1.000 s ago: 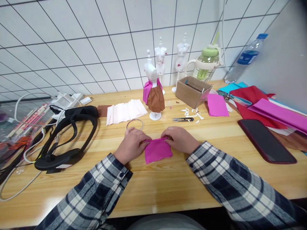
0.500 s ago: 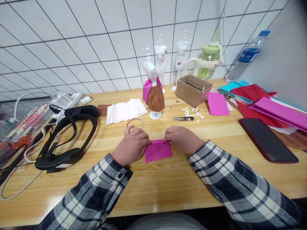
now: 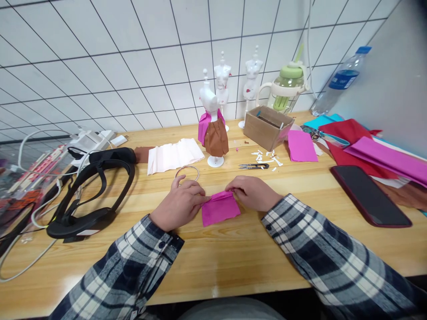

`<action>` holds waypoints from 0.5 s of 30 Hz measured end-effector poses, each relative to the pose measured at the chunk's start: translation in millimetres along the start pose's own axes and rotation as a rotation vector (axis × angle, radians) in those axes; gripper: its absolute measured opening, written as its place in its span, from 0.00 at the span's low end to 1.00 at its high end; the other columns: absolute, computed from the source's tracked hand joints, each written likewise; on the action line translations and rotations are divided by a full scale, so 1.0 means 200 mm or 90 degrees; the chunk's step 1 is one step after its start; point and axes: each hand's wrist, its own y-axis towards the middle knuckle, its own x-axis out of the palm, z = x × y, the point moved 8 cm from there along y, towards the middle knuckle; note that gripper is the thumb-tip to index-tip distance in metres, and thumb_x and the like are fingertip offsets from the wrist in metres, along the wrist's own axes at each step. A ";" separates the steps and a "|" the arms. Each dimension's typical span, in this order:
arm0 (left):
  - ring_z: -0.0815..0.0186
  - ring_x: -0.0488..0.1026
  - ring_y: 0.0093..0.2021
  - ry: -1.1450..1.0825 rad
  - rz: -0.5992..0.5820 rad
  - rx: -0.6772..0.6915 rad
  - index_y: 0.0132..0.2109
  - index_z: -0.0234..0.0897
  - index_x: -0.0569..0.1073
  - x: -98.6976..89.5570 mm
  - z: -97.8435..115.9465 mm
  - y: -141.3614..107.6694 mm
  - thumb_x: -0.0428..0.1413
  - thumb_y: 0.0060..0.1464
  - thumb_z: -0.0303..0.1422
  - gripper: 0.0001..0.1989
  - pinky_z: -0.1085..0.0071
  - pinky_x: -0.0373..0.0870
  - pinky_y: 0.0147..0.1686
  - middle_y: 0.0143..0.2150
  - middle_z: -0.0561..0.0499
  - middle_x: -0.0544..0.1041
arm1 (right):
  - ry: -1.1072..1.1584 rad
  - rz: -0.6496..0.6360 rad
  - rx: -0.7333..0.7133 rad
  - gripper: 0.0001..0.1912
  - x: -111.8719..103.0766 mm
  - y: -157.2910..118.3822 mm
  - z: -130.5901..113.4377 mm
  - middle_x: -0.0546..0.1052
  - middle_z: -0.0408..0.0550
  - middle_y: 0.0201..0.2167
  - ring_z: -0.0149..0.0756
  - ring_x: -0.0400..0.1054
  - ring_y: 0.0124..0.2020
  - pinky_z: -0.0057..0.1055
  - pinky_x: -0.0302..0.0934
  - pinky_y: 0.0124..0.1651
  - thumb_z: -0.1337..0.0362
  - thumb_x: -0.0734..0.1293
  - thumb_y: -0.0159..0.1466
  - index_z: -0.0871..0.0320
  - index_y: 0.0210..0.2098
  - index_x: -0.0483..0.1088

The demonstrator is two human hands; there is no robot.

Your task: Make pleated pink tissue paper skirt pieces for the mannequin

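Note:
A small magenta sheet of crepe paper (image 3: pixel 220 210) lies on the wooden table, its far edge folded over in a narrow strip. My left hand (image 3: pixel 180 202) pinches or presses the left end of that fold with thumb and forefinger. At the right end, my right hand (image 3: pixel 254 193) grips the folded edge, which is slightly raised off the sheet. Just beyond my left hand lies a thin ring (image 3: pixel 187 167). Black thread snips (image 3: pixel 253 166) rest past my right hand, beside white paper scraps (image 3: pixel 267 157).
Behind stand white mini dress forms, the nearest dressed in a brown skirt (image 3: pixel 216 138). A cardboard box (image 3: pixel 267 129), a green-lidded bottle (image 3: pixel 290 84) and a phone (image 3: pixel 370 195) are to the right. Pale pleated paper (image 3: pixel 175 155) and a black headset (image 3: pixel 90 195) lie left.
My right hand has lifted the right end of the folded edge a little and turned slightly. My left hand has stayed on the left end.

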 end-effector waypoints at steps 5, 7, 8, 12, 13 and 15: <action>0.60 0.70 0.48 -0.047 0.009 -0.025 0.46 0.47 0.78 0.00 -0.04 0.00 0.50 0.61 0.29 0.13 0.52 0.49 0.58 0.44 0.51 0.79 | 0.023 0.093 -0.018 0.17 -0.05 0.00 -0.01 0.78 0.48 0.42 0.36 0.71 0.43 0.32 0.63 0.45 0.74 0.60 0.63 0.58 0.47 0.73; 0.61 0.71 0.48 -0.055 0.024 -0.045 0.48 0.47 0.77 0.00 -0.06 0.00 0.49 0.62 0.30 0.14 0.54 0.51 0.57 0.43 0.50 0.79 | 0.032 0.111 -0.026 0.15 -0.06 0.00 -0.02 0.78 0.48 0.41 0.36 0.71 0.43 0.32 0.63 0.46 0.73 0.60 0.63 0.58 0.46 0.73; 0.61 0.71 0.47 -0.055 0.032 -0.057 0.51 0.46 0.76 0.01 -0.08 0.00 0.49 0.63 0.31 0.14 0.55 0.53 0.57 0.43 0.50 0.79 | 0.036 0.117 -0.029 0.15 -0.07 0.00 -0.03 0.78 0.48 0.40 0.36 0.71 0.42 0.32 0.63 0.46 0.73 0.60 0.64 0.58 0.45 0.73; 0.60 0.72 0.47 -0.034 0.100 -0.135 0.54 0.41 0.73 -0.03 -0.18 -0.03 0.47 0.65 0.34 0.16 0.61 0.62 0.51 0.45 0.47 0.78 | 0.040 0.145 -0.022 0.14 -0.07 0.00 0.00 0.78 0.48 0.39 0.36 0.71 0.41 0.33 0.64 0.45 0.73 0.61 0.63 0.57 0.44 0.73; 0.60 0.72 0.46 -0.020 0.117 -0.162 0.53 0.40 0.74 -0.05 -0.21 -0.04 0.48 0.64 0.35 0.15 0.62 0.64 0.49 0.45 0.47 0.78 | 0.042 0.153 -0.014 0.14 -0.07 0.00 0.01 0.78 0.47 0.39 0.36 0.71 0.41 0.33 0.64 0.45 0.73 0.61 0.63 0.57 0.44 0.73; 0.58 0.71 0.46 0.026 0.129 -0.217 0.51 0.40 0.75 -0.08 -0.26 -0.07 0.50 0.63 0.38 0.15 0.61 0.65 0.48 0.45 0.46 0.77 | 0.045 0.162 0.004 0.14 -0.08 0.00 0.04 0.78 0.47 0.38 0.36 0.71 0.40 0.33 0.64 0.44 0.74 0.61 0.62 0.56 0.44 0.74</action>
